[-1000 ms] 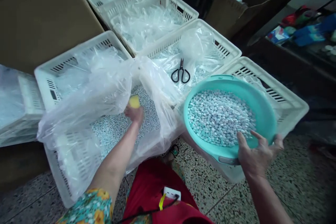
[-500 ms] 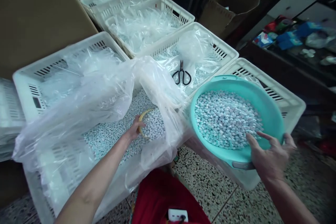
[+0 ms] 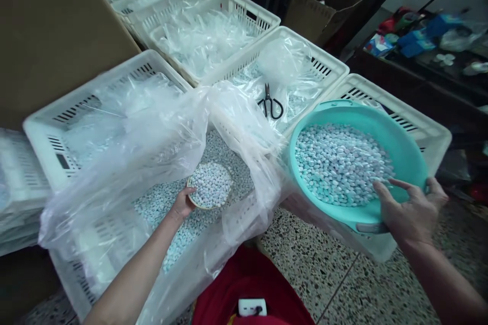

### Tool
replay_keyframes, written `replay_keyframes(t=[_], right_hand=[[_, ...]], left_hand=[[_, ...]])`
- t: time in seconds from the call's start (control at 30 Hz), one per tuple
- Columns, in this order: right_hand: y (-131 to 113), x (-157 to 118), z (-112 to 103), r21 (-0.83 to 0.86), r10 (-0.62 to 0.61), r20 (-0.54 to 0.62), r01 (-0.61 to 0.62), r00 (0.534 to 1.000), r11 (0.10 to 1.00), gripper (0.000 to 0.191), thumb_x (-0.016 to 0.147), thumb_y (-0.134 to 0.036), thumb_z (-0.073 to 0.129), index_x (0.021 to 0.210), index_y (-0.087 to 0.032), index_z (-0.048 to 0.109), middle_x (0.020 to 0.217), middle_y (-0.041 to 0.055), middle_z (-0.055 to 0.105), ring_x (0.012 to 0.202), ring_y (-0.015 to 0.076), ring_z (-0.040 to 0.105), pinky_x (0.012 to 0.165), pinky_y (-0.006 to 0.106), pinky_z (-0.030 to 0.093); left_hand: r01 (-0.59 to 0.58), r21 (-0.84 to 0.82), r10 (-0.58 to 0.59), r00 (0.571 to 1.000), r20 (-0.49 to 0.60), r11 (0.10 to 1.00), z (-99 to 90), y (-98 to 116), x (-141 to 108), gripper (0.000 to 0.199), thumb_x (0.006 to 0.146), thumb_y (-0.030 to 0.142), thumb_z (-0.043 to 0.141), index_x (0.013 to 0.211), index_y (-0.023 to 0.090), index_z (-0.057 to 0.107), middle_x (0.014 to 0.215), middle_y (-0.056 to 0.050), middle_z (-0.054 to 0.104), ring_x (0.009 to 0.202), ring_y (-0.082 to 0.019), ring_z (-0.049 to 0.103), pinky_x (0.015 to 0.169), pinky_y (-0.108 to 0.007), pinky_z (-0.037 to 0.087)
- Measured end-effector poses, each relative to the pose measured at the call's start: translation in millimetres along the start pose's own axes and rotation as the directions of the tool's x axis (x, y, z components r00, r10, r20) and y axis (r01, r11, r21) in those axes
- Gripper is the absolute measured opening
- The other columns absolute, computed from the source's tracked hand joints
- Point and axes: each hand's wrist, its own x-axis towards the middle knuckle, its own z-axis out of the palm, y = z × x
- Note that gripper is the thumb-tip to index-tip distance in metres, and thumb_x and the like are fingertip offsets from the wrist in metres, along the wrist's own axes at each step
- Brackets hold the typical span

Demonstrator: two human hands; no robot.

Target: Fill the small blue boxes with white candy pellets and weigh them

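My left hand [image 3: 183, 203] grips the edge of a round bowl [image 3: 189, 183] with a thin yellowish rim. Small pale, pebble-like pieces [image 3: 211, 183] fill the bowl. It is over a plastic-lined crate holding a bed of more such pieces [image 3: 175, 254]. My right hand [image 3: 414, 208] lies over the near right rim of a turquoise basin [image 3: 407, 152], thumb and fingers spread. Its thumb and a finger reach inside, by the pieces [image 3: 339, 162] heaped there. The basin rests on a white crate at the right.
Black-handled scissors [image 3: 271, 104] lie on clear plastic in the middle crate [image 3: 335, 68]. Other white crates with plastic bags stand behind and at the left. A large cardboard box [image 3: 57, 35] rises at the far left; an open carton [image 3: 312, 10] stands at the back.
My left hand has raised the bowl out of the loose pieces and levelled it, shifting slightly left; it is now heaped. My right hand stays at the basin's rim. The view has shifted slightly.
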Motion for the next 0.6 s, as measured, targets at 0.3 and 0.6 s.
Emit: replay_keyframes(t=[0.3, 0.6], right_hand=[[-1, -2, -4, 0.055, 0.0, 0.001, 0.0, 1.0, 0.998, 0.055, 0.072, -0.055, 0.058, 0.106, -0.014, 0.065, 0.143, 0.0188, 0.028, 0.133, 0.0322, 0.03, 0.103, 0.041, 0.03], [-4, -5, -16, 0.207, -0.014, 0.005, 0.012, 1.0, 0.978, 0.05, 0.073, -0.05, 0.06, 0.107, -0.012, 0.063, 0.145, 0.0181, 0.021, 0.135, 0.0328, 0.027, 0.106, 0.038, 0.028]], left_hand=[[-0.104, -0.125, 0.087, 0.986, -0.14, 0.987, -21.5, -9, -116, 0.067, 0.064, 0.013, 0.057, 0.131, 0.018, 0.048, 0.106, -0.012, 0.069, 0.102, -0.031, 0.063, 0.088, -0.051, 0.05], [-0.443, -0.03, 0.404, 0.841, -0.361, 0.896, 19.6, 8, -243, 0.064, 0.064, 0.012, 0.057, 0.125, 0.031, 0.054, 0.112, -0.005, 0.067, 0.114, -0.032, 0.056, 0.09, -0.057, 0.047]])
